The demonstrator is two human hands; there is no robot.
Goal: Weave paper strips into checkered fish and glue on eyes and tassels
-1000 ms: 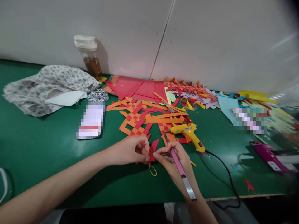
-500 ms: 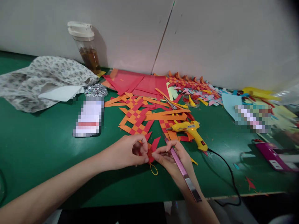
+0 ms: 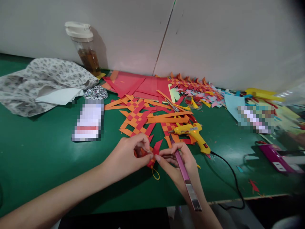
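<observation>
The red-and-orange woven paper piece is below the glue gun, to its left. Our left hand pinches it, fingers curled; our right, half-closed beside it, holds the pink knife.

The green worktop bore a patterned cloth and a lidded bottle near its far left. A phone lay left of the woven paper strips, and a yellow glue gun rested just right of them. Toward the right end lay a purple power strip.
</observation>
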